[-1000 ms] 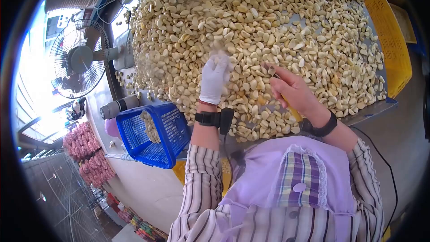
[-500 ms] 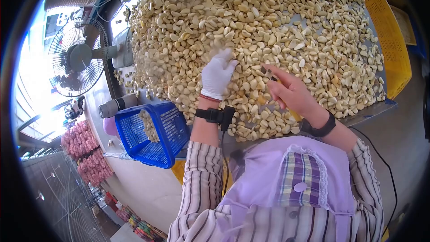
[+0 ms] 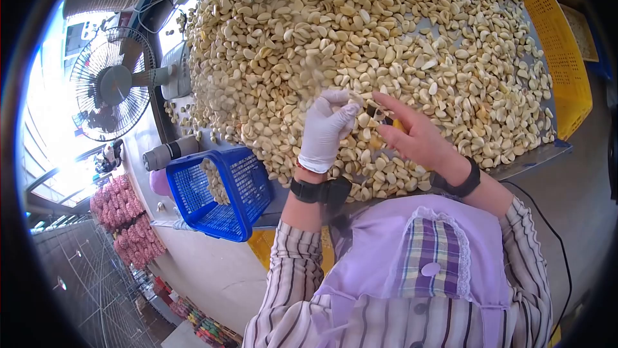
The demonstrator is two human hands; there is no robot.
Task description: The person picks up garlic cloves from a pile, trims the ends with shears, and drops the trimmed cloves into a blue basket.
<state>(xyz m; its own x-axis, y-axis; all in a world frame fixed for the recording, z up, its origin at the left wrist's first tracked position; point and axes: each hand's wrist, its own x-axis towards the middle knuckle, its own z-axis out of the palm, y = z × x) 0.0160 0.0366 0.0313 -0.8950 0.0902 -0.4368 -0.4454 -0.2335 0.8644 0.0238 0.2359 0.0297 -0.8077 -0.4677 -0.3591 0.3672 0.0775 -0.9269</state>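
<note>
White-gloved left hand (image 3: 326, 130) is pinched closed, contents unclear; a small dark-tipped tool (image 3: 371, 111) is held by the bare right hand (image 3: 418, 141); cream clove-like pieces (image 3: 270, 58) are rimmed rightward by grey metal tabletop (image 3: 533, 160).

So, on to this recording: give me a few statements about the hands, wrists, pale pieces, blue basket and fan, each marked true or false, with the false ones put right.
1. The left hand wears a white glove. True.
2. The right hand is gloved as well. False: it is bare.
3. Many pale pieces lie spread over the table. True.
4. In the picture, the blue basket is to the right of both hands. False: it is to the left of both.
5. A fan shows at the left of the picture. True.
6. Only the left wrist carries a black band. False: the right wrist carries one too.
</note>
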